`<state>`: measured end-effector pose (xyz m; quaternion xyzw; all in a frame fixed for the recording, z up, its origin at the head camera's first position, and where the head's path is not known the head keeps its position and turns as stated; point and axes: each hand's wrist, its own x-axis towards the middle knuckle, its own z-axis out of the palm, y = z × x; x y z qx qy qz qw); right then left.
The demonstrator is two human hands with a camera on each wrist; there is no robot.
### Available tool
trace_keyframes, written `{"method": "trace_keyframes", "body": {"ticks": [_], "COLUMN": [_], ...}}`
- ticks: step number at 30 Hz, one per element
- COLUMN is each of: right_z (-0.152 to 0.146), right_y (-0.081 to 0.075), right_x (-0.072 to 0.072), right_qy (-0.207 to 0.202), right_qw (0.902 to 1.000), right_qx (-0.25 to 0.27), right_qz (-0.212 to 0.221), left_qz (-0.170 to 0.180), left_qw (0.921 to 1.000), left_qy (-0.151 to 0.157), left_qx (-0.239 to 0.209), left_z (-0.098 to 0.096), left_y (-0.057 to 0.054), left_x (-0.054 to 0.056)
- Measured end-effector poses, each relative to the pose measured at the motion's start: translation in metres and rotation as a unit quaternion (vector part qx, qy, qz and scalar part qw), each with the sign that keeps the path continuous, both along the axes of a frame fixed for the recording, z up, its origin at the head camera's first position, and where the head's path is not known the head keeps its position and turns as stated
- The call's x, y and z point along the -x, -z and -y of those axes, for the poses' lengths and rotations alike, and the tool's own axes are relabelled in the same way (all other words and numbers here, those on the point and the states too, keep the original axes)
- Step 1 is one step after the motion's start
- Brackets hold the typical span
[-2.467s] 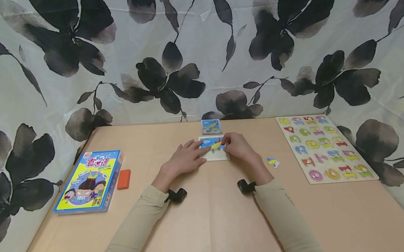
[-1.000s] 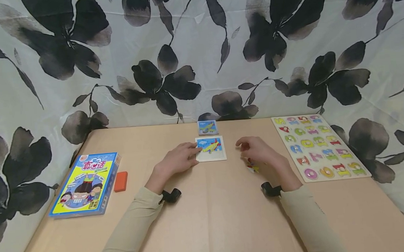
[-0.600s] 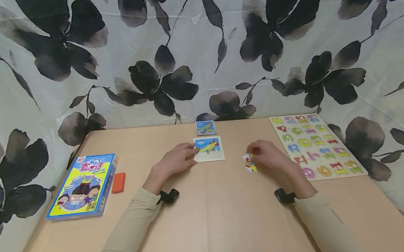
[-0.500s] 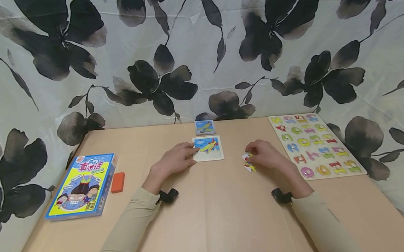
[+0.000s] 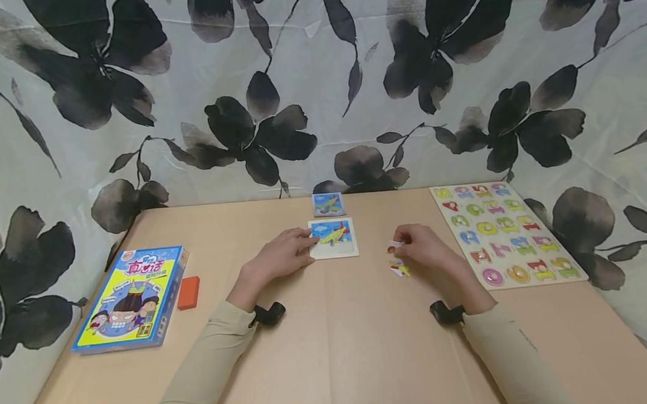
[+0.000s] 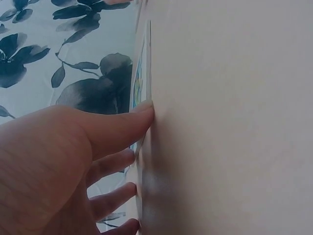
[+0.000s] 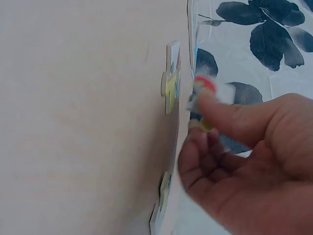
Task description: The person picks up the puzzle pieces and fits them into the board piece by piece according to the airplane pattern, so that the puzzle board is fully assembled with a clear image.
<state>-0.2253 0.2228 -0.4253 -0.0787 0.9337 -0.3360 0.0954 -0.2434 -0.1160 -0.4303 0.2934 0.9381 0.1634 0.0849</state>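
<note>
A small white-bordered jigsaw board [image 5: 342,250] with a yellow aeroplane on blue lies in the middle of the table. My left hand [image 5: 282,253] rests at its left side; in the left wrist view the thumb touches the edge of the board [image 6: 148,63], fingers loosely extended. To the right, my right hand [image 5: 421,245] pinches a small puzzle piece [image 7: 205,84] between thumb and fingers, red showing on it and partly blurred. Just below that hand, several loose puzzle pieces [image 5: 400,270] lie on the table, seen edge-on in the right wrist view.
Behind the board sits a smaller aeroplane picture [image 5: 328,204]. A large sheet of colourful shapes [image 5: 512,235] lies at the right. On the left are a blue and yellow box [image 5: 131,297] and an orange-red block [image 5: 188,292]. A floral cloth [image 5: 295,75] hangs behind the table.
My right hand has left the board, moved right to the loose pieces and picked one up, lifting it off the others. My left hand has stayed at the board's left edge.
</note>
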Motion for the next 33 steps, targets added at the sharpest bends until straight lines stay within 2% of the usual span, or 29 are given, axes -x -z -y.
{"method": "trace_keyframes", "body": {"ticks": [6,11,16,20,23,27,33], "right_z": [0.015,0.036,0.057,0.068,0.073,0.079,0.092], "right_y": [-0.005,-0.010,-0.011,-0.008,-0.006,-0.004,-0.003], "right_x": [0.000,0.007,0.013,0.016,0.018,0.021,0.023], "right_qy": [0.005,0.011,-0.004,0.009,0.013,-0.004,-0.024], "right_qw": [0.9973,0.9936,0.9941,0.9936,0.9915,0.9924,0.9959], "right_qx": [0.062,0.085,0.084,0.098,0.107,0.090,0.033], "right_qz": [-0.040,-0.074,-0.069,-0.057,-0.073,-0.084,-0.081], "left_qz": [-0.007,-0.001,-0.001,0.000,0.000,0.000,-0.002], "left_qw": [1.0000,1.0000,1.0000,1.0000,1.0000,1.0000,1.0000], "left_qy": [0.005,0.002,0.000,-0.002,-0.003,-0.003,-0.002], "left_qx": [0.001,-0.003,-0.007,-0.005,-0.005,-0.004,-0.001], "left_z": [0.000,-0.001,-0.001,0.000,0.000,-0.001,-0.001], "left_y": [0.000,-0.002,-0.001,0.000,0.001,0.001,0.001], "left_x": [0.000,-0.001,-0.001,0.000,0.000,0.000,0.000]}}
